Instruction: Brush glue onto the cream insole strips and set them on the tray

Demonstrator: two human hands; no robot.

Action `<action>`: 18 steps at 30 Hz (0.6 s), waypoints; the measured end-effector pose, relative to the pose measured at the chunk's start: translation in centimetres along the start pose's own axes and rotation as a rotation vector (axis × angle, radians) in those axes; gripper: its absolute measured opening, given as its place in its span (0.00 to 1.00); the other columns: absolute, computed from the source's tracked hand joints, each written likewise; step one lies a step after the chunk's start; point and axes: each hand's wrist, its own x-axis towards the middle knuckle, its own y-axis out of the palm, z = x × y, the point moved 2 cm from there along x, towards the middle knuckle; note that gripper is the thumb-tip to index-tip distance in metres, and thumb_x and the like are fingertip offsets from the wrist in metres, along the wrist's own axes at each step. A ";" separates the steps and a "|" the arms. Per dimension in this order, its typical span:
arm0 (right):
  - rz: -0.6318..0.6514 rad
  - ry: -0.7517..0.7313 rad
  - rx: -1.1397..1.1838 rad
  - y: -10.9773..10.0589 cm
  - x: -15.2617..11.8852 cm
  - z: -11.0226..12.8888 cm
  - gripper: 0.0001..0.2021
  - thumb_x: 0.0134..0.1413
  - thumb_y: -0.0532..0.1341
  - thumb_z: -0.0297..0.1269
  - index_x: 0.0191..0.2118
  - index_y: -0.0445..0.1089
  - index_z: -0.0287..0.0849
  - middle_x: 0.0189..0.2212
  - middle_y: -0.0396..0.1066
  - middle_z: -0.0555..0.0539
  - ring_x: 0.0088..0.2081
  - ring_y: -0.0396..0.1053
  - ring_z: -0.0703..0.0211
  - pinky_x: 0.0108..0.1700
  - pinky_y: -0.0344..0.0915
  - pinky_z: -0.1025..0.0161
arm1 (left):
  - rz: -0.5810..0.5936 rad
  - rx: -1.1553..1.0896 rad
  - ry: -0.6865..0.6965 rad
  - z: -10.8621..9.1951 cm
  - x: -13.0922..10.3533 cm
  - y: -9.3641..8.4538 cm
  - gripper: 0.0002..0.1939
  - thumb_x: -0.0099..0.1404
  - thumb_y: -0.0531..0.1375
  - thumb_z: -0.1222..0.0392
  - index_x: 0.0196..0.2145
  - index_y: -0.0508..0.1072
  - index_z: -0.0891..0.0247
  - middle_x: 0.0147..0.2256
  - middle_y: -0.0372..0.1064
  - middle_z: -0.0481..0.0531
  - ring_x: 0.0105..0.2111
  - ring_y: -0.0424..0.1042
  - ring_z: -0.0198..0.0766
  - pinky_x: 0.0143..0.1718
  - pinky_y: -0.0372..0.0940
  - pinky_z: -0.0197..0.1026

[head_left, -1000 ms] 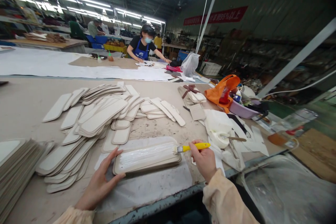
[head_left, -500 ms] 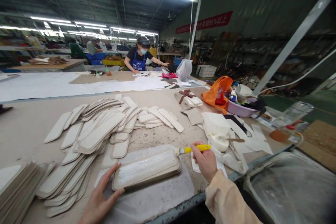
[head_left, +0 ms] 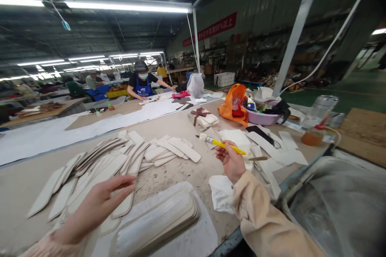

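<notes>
The right hand [head_left: 233,164] has its grip closed around the yellow brush [head_left: 218,142], up past the far side of the stack [head_left: 159,220]. The left hand [head_left: 98,200] holds nothing, fingers loose, left of the stack. This looks like a brushing step, between strokes. I think the next move calls for gentle fingers on the edges, as the top looks wet. The stack lies flat on paper [head_left: 208,237] on the worktop [head_left: 181,173], long, round-cornered, with shiny white streaks.

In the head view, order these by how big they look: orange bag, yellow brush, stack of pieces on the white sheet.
1. Stack of pieces, nearest the camera
2. Orange bag
3. Yellow brush, long but thin
</notes>
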 end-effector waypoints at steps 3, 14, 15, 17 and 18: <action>0.003 0.016 0.060 -0.6 0.5 -0.7 0.18 0.44 0.68 0.47 0.37 0.63 0.45 0.26 0.72 0.52 0.25 0.69 0.67 0.27 0.66 0.72 | 0.169 0.205 0.183 -5.1 7.3 1.9 0.18 0.62 0.54 0.46 0.40 0.76 0.57 0.40 0.76 0.50 0.40 0.73 0.40 0.42 0.66 0.36; -0.004 -0.054 -0.063 -2.5 1.2 -0.7 0.15 0.54 0.61 0.49 0.37 0.63 0.42 0.26 0.70 0.52 0.24 0.68 0.66 0.27 0.66 0.68 | 0.468 0.623 0.116 -11.3 21.0 20.9 0.15 0.64 0.58 0.53 0.44 0.70 0.65 0.45 0.69 0.55 0.45 0.69 0.42 0.47 0.65 0.53; -0.003 -0.065 -0.066 -2.5 1.3 -0.6 0.15 0.54 0.61 0.49 0.37 0.64 0.42 0.26 0.70 0.52 0.24 0.68 0.66 0.28 0.66 0.68 | 0.488 0.639 0.092 -11.4 21.1 21.8 0.15 0.64 0.58 0.53 0.44 0.70 0.65 0.45 0.69 0.55 0.45 0.69 0.42 0.47 0.65 0.52; -0.015 -0.080 -0.060 -2.4 1.4 -0.3 0.14 0.54 0.61 0.49 0.37 0.64 0.43 0.26 0.70 0.52 0.25 0.68 0.66 0.28 0.66 0.68 | 0.511 0.666 0.043 -11.6 21.3 22.8 0.15 0.64 0.58 0.54 0.45 0.70 0.65 0.45 0.69 0.55 0.44 0.70 0.42 0.46 0.66 0.51; -0.025 -0.081 -0.057 -2.4 1.4 -0.1 0.14 0.54 0.61 0.49 0.37 0.64 0.43 0.26 0.70 0.52 0.25 0.68 0.66 0.28 0.66 0.69 | 0.516 0.674 0.020 -11.6 21.4 23.0 0.15 0.65 0.58 0.54 0.45 0.70 0.65 0.45 0.69 0.55 0.44 0.70 0.42 0.45 0.67 0.51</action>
